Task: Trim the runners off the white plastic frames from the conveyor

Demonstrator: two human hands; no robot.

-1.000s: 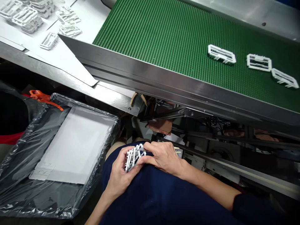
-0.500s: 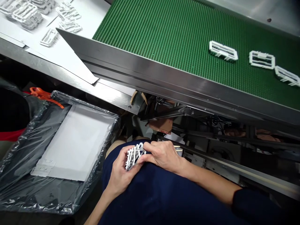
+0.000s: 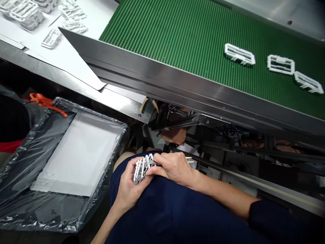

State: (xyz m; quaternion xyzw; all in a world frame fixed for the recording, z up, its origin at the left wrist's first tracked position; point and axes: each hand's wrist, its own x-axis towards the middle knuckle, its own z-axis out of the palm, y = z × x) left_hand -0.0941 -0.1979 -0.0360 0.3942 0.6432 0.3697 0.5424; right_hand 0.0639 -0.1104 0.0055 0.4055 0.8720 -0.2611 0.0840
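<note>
White plastic frames (image 3: 141, 171), partly hidden, gripped by fingers of left hand (image 3: 129, 188), right hand (image 3: 174, 167)

"Can we read anything here?"

"No word, label or number, not clearly."

"And that brown cardboard (image 3: 172, 135) beneath the green conveyor belt (image 3: 177, 34)?"

"We can see a small patch of reddish print (image 3: 178, 143) on it, but it's too small and blurred for us to read."
</note>
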